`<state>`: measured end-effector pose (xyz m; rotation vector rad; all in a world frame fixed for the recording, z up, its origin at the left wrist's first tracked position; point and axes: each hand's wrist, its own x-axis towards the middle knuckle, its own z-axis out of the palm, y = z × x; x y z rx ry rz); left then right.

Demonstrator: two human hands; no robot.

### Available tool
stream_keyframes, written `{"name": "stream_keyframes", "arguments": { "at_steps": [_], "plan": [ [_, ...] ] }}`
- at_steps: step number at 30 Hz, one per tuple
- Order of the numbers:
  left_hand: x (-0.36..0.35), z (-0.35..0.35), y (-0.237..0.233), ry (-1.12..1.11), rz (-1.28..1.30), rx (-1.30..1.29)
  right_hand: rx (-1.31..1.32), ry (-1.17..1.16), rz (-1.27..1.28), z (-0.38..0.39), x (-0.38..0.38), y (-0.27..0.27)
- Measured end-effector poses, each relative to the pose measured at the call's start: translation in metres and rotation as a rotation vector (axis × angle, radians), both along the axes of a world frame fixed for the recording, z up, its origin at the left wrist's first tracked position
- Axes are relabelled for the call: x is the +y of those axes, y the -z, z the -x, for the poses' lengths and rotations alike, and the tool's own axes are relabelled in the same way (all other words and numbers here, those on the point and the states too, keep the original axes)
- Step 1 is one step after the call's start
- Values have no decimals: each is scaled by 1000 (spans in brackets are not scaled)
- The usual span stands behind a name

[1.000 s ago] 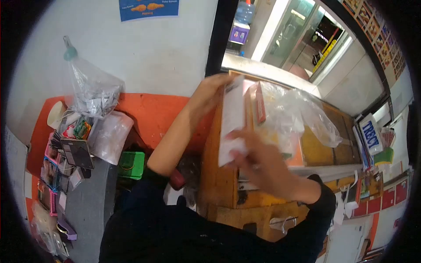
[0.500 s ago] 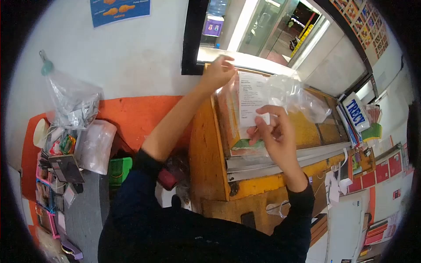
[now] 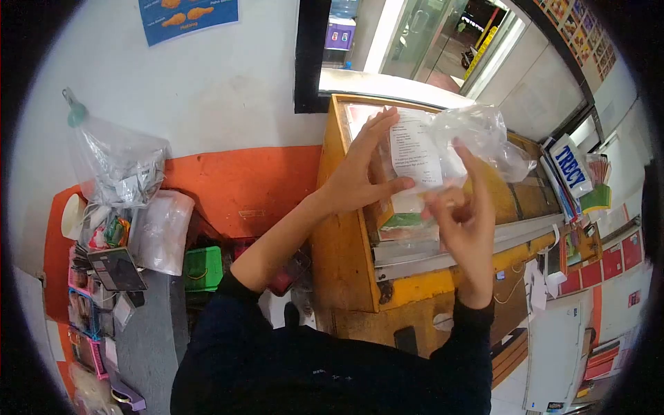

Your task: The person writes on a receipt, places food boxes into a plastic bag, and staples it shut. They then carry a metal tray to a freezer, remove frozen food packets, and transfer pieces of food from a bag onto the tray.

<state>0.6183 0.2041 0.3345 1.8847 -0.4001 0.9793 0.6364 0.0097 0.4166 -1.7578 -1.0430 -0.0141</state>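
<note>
One receipt (image 3: pixel 416 153) has now been steadied against the clear bag (image 3: pixel 481 128) at one o'clock by the spread left hand (image 3: pixel 351 178), while any grip by the right hand (image 3: pixel 472 225) cannot be told.

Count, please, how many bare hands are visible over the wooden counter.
2. The left hand is along the left side of the printed paper; the right hand is at its lower right. No other hand is visible.

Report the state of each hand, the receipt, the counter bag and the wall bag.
Left hand: open, fingers spread, at the receipt's edge
Right hand: index finger extended; grip unclear
Receipt: printed side visible, slightly curved
Counter bag: crumpled, see-through
Wall bag: hanging, filled
</note>
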Motion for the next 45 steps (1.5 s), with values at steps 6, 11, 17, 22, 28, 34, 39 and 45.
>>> {"name": "stream_keyframes", "arguments": {
  "at_steps": [6,11,17,22,28,34,39,45],
  "plan": [
    [-5,1,0,-57,4,32,143,16,151,-36,15,7],
    [-4,1,0,-61,-33,21,96,34,257,-39,4,2],
    [-4,6,-4,-45,-24,46,-532,224,479,3,-27,-38],
    [-4,4,-2,-48,-21,37,-832,161,-377,22,-34,-16],
    [-1,5,-3,-67,-56,13,-1664,6,-626,5,-26,32],
    [-4,-1,14,-105,-37,-2,-641,-100,397,7,-17,53],
    [-2,69,53,-37,117,-77,-547,47,461,18,-14,68],
    [-25,207,217,-203,307,455,-482,-133,340,22,11,87]
  ]
}}
